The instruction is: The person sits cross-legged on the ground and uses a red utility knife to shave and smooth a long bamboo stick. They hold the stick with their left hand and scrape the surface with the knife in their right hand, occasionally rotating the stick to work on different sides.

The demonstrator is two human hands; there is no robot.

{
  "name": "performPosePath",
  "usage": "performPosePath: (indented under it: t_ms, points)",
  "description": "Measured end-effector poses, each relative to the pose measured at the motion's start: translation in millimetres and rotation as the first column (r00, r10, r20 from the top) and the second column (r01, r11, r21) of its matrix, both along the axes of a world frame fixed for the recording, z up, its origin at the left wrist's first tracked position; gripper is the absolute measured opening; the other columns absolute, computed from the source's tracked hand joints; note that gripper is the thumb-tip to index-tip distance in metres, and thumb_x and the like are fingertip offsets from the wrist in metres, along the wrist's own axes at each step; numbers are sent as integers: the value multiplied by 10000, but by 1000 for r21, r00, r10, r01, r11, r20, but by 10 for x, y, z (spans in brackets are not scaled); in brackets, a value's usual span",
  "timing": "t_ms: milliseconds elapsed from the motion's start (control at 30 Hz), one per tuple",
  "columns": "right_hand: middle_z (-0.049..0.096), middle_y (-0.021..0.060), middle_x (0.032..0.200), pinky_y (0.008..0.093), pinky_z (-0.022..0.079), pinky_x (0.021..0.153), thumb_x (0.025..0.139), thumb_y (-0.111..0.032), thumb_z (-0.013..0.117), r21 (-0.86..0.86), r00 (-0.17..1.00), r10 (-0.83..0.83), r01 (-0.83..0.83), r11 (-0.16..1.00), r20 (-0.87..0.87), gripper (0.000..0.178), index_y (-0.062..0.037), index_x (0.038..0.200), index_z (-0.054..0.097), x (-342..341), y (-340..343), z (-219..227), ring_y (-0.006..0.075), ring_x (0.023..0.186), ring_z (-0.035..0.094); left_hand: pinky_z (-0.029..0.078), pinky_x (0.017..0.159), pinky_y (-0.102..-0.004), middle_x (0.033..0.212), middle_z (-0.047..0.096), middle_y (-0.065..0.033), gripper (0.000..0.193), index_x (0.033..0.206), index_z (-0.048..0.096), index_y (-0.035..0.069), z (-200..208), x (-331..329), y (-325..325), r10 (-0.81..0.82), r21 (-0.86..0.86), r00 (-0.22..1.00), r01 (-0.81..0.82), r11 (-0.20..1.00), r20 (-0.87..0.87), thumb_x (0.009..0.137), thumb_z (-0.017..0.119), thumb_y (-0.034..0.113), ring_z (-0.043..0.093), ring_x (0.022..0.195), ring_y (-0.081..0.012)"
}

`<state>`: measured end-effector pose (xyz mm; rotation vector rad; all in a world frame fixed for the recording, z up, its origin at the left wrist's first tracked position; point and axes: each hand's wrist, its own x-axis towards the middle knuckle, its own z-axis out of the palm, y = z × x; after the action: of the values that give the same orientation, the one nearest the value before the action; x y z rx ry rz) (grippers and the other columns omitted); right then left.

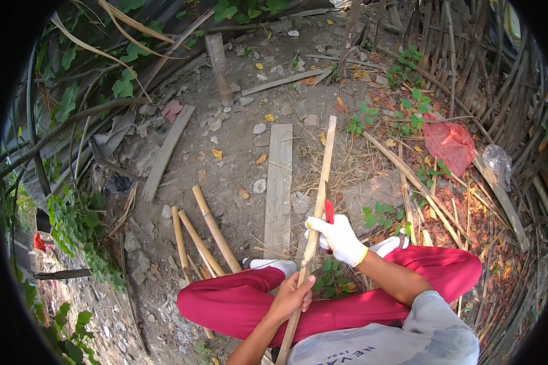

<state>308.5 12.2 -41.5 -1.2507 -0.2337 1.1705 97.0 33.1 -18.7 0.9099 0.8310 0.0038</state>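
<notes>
A long, pale bamboo strip (pixel 324 176) slants from my lap up and away over the ground. My bare left hand (pixel 292 297) is closed round its lower part, above my crossed legs. Higher up, my right hand (pixel 341 239), in a white glove, grips a red-handled knife (pixel 329 211) against the strip's right side. The knife's dark blade points away from me beside the strip, and part of it is hard to make out. My gloved thumb lies across the strip.
Several bamboo poles (pixel 215 229) lie left of my legs. Ahead is a flat grey board (pixel 279 182), with another plank (pixel 169 152) farther left. A wooden stake (pixel 219 70) stands beyond. Red plastic (pixel 448 145), long sticks and dry leaves lie right, near a woven fence (pixel 487 67).
</notes>
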Motion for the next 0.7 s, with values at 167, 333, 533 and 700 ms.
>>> performPosePath:
  t_ms: [167, 333, 533, 700]
  points:
    - [549, -7, 596, 311, 379, 478, 932, -353, 772, -58, 939, 101, -87, 995, 329, 357, 0, 897, 728, 60, -20, 56, 88, 511, 493, 375, 449, -271, 670, 588, -23, 267, 912, 620, 28, -143, -131, -127, -46, 805, 984, 165, 569, -169, 1044, 624, 261, 488, 528, -77]
    - [673, 67, 738, 368, 497, 680, 901, -469, 785, 16, 690, 260, -366, 931, 675, 496, -23, 1115, 744, 258, -124, 75, 152, 710, 631, 285, 386, -271, 560, 450, 38, 375, 754, 522, 84, -144, -149, 24, -38, 175, 994, 56, 983, -104, 1047, 626, 294, 389, 434, -76]
    - [596, 182, 640, 431, 498, 600, 884, -520, 711, -309, 163, 338, -181, 934, 927, 462, -82, 752, 651, 254, -146, 215, 391, 602, 605, 232, 372, -269, 554, 405, 61, 418, 696, 469, 138, -101, -143, 128, 8, -42, 992, -13, 999, -124, 1056, 614, 295, 334, 417, -57]
    - [652, 162, 687, 490, 515, 616, 876, -466, 703, -387, 19, 394, -151, 910, 919, 385, -107, 750, 640, 89, -161, 184, 404, 667, 659, 290, 463, -279, 609, 444, 83, 346, 796, 616, 81, -264, -106, 68, 37, 245, 980, 13, 969, -196, 1047, 631, 318, 369, 527, -43]
